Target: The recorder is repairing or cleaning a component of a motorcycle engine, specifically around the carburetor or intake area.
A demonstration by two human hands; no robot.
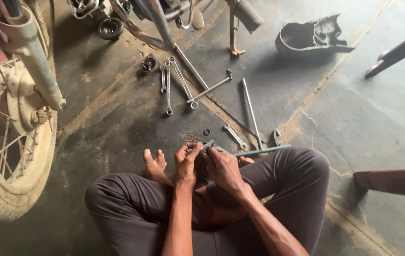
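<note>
Head-camera view looks down on a person seated cross-legged on a stained, oil-darkened concrete floor (117, 118), dark trousers drawn over both knees and a bare foot (155, 165) showing between them. Both hands meet just above the lap: the left hand (187, 161) is curled, thumb and fingers pinching a small grey metal part (207, 146), while the right hand (222, 167) closes around the same part from the other side, fingers bent over it. What kind of part it is cannot be told. On the floor just beyond the hands lie a short spanner (234, 136), a small ring (207, 132) and a T-handled wrench (255, 124); farther off, a cluster of combination spanners (174, 85) rests beside a long-handled socket wrench (210, 88). A dusty spoked motorcycle wheel (10, 142) with its pale fork leg (34, 59) fills the left edge, and the machine's frame and stand (234, 33) cross the top. A grey plastic cover (311, 37) sits upturned at upper right, near reddish wooden furniture legs (397, 52). Cracks and pale seams run across the slab.
</note>
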